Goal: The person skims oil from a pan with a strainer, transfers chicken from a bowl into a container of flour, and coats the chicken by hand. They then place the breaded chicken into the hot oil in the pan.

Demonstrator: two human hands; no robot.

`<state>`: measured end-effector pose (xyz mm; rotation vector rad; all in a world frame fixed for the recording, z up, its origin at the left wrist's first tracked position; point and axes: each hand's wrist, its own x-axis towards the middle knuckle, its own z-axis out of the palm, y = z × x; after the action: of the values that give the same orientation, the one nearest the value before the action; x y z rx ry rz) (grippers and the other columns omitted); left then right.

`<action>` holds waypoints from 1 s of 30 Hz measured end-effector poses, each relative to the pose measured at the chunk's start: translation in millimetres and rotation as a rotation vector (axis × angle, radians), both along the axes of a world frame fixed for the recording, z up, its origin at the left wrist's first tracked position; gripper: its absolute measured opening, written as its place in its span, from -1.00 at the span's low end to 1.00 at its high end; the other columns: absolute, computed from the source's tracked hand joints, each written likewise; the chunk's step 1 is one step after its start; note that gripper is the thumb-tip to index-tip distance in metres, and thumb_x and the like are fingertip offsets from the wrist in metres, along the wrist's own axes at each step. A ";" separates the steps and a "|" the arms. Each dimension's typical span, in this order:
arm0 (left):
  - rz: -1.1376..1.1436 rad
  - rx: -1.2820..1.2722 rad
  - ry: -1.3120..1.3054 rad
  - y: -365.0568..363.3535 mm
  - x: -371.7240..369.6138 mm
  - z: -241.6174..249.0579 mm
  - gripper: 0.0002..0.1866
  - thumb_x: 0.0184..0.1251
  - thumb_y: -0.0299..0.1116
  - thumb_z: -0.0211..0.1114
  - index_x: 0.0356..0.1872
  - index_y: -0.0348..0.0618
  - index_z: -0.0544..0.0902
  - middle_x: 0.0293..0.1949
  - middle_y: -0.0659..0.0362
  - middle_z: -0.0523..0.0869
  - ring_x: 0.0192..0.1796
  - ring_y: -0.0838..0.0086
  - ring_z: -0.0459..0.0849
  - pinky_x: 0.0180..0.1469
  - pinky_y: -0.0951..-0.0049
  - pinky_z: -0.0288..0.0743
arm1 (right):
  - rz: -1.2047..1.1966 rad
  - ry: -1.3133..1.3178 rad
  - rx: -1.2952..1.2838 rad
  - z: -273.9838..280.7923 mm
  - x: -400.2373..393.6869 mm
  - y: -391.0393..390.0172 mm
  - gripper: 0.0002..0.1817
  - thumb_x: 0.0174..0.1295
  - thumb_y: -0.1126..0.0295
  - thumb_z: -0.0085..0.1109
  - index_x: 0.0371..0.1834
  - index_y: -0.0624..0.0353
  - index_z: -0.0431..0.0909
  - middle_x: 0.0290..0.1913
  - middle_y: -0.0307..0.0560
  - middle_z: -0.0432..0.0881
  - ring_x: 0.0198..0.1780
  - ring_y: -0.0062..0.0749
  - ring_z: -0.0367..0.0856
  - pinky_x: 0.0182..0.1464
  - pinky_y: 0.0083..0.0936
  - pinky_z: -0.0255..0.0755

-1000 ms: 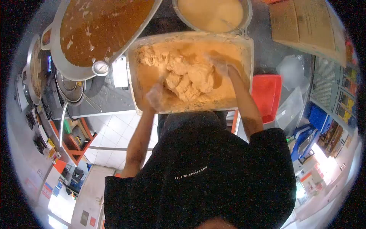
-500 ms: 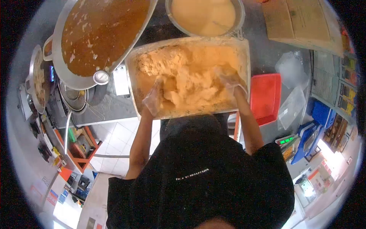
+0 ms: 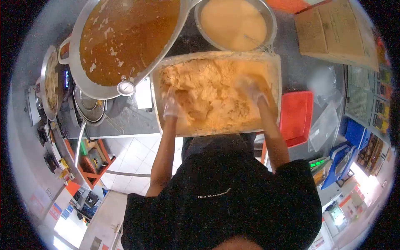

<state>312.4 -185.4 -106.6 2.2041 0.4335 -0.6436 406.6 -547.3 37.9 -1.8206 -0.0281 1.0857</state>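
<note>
A wide metal tray (image 3: 280,85) holds a layer of orange, flour-like powder (image 3: 214,89) with lumpy pieces coated in it. Both hands wear clear plastic gloves. My left hand (image 3: 171,104) is down in the powder at the tray's left side, beside a darker hollow; its fingers are partly buried. Toward the right side, my right hand (image 3: 252,91) is over or in the powder, its fingers smeared by motion. Whether either hand grips a piece cannot be made out.
A large pot (image 3: 77,77) of brown liquid with a dial thermometer (image 3: 126,88) stands at the upper left. Behind the tray sits a metal bowl (image 3: 273,31) of pale orange liquid. On the right are a red tray (image 3: 296,118), plastic bags (image 3: 324,127) and a cardboard box (image 3: 335,31).
The whole view has shifted, so things appear lower and to the right. Both hands have moved within the powder, and the coated heap between them now looks flatter and more spread out.
</note>
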 end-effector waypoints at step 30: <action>-0.591 0.272 -0.105 -23.2 -2.3 101.5 -0.56 0.36 -0.32 -0.20 0.21 -0.27 0.26 0.18 -0.03 0.38 0.22 0.31 0.35 0.23 0.40 0.25 | -0.005 -0.184 -0.151 -0.8 -29.5 34.2 -0.31 0.19 0.13 0.04 0.33 0.19 0.06 0.36 0.14 0.02 0.33 -0.09 0.07 0.27 -0.18 0.10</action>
<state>310.1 -208.6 -5.1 2.6312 -0.2158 -0.8041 377.0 -513.0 37.1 -2.0513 -0.0525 0.9348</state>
